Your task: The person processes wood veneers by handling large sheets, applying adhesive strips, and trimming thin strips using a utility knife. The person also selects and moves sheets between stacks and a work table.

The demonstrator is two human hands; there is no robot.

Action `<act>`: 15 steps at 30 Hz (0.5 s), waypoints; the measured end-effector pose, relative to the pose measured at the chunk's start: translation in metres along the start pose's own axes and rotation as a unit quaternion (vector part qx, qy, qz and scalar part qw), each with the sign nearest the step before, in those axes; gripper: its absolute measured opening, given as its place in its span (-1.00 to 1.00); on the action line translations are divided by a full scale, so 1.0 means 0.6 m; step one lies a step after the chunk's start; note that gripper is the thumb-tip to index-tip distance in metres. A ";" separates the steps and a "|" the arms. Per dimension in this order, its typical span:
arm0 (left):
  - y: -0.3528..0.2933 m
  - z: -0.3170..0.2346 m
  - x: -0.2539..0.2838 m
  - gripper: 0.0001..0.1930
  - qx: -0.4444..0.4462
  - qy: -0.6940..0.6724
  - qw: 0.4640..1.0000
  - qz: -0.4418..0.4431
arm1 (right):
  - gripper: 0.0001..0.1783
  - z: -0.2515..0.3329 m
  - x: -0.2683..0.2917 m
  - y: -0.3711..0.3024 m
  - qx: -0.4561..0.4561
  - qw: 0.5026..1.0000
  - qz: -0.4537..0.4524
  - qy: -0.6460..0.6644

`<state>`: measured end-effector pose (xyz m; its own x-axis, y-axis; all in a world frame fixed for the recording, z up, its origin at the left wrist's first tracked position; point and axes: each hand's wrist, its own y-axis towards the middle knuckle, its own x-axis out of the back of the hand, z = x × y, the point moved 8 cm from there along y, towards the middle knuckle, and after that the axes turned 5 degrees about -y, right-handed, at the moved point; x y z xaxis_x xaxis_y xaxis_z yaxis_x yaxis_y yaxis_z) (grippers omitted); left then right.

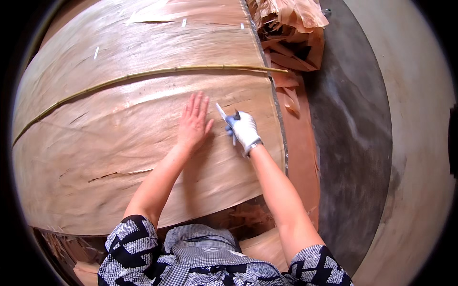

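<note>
A large sheet of thin tan wood veneer (119, 148) spreads before me, with a crack (114, 175) running through its near left part. My left hand (193, 123) is bare and lies on the veneer with its fingers stretched out. Just right of it, my right hand (243, 127) wears a white glove with bluish fingertips. Its fingers are closed round a slim whitish tool (220, 111) that looks like a knife. The tool's tip points away from me to the left, over the sheet; whether it touches the veneer I cannot tell.
Beyond my hands a long bamboo stick (143, 74) lies across the veneer, its right end past the sheet's edge. Short white tape strips (97, 52) mark the far part. Crumpled veneer scraps (291, 28) pile up at the far right, beside dark grey floor (353, 124).
</note>
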<state>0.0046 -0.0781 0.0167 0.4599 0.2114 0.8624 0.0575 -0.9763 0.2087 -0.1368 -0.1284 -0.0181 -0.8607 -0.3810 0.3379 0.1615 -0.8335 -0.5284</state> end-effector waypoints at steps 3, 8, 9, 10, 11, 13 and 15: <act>0.012 -0.060 -0.023 -0.41 -0.085 0.013 0.995 0.047 | -0.63 0.002 0.038 0.015 -0.031 0.972 -0.019 -0.231; 0.030 -0.057 -0.044 -0.48 -0.064 0.018 0.996 0.055 | -0.54 -0.028 0.131 -0.031 -0.018 0.860 0.046 -0.507; 0.034 -0.061 -0.035 -0.50 -0.067 0.012 0.997 0.038 | -0.58 -0.053 0.148 -0.049 0.012 0.843 0.079 -0.531; 0.037 -0.053 -0.029 -0.52 -0.045 0.000 0.998 0.036 | -0.60 -0.055 0.160 -0.081 -0.016 0.820 0.103 -0.563; 0.041 -0.049 -0.028 -0.54 -0.017 -0.009 0.999 0.033 | -0.60 -0.072 0.172 -0.108 -0.020 0.829 0.131 -0.543; 0.040 -0.059 -0.047 -0.59 0.025 -0.009 0.999 -0.032 | -0.61 -0.168 0.228 -0.153 0.053 0.895 0.121 -0.427; 0.058 -0.154 -0.102 -0.49 0.028 0.059 0.997 0.030 | -0.81 -0.271 0.294 -0.215 -0.057 0.932 0.135 -0.331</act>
<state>-0.1033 -0.1207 0.0140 0.3563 0.1527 0.9218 0.0831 -0.9878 0.1315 -0.3881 -0.0231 -0.0172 -0.3030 -0.7653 0.5679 0.2433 -0.6383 -0.7304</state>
